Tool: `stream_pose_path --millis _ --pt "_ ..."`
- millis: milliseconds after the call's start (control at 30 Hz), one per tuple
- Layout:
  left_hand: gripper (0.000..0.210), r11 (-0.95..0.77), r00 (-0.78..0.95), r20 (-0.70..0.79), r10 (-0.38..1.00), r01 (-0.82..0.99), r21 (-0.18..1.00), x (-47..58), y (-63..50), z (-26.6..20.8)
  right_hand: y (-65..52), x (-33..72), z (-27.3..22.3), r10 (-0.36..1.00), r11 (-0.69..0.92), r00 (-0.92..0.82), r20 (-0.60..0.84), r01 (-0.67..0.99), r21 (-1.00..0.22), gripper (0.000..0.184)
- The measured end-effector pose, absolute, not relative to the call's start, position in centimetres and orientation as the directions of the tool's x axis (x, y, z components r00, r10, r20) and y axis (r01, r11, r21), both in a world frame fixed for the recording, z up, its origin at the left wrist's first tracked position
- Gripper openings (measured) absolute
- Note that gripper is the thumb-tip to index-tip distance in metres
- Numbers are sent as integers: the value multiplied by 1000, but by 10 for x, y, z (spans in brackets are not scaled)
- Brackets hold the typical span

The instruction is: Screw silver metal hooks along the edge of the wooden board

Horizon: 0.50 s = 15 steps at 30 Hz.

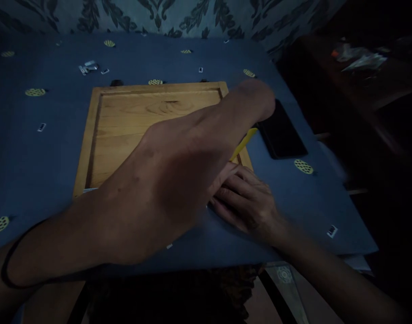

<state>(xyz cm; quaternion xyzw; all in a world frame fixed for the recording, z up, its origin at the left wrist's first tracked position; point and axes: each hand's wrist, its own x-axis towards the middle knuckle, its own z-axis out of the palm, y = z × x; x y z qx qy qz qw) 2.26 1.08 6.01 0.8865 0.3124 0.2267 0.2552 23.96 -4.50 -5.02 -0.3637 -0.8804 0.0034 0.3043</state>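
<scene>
My left hand [178,171] is close to the camera and reaches across the wooden board [131,126], hiding much of it. Its forefinger is bent and the other fingers are mostly hidden behind it. A narrow, flat yellow strip [243,144] shows below that finger, and its kind is hard to make out in the dim light. Beside it, at the board's near right corner, my right hand [244,198] has its fingers curled together against the left hand. What the right fingers hold, if anything, is hidden.
A black phone [282,130] lies right of the board on the blue patterned tablecloth [50,157]. Small metal pieces [90,67] rest behind the board at left. The patterned wall [172,18] borders the back. Clear plastic wrapping [361,58] lies on dark furniture at right.
</scene>
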Motion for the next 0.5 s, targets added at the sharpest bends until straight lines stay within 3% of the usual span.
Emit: stream_pose_path --millis 133,500 --pt "35 -705 704 273 656 440 557 22 12 56 -46 239 -50 647 734 -554 524 637 -233 26" --pt "41 -667 713 230 662 421 615 18 10 54 -44 239 -47 647 740 -551 527 619 -261 20"
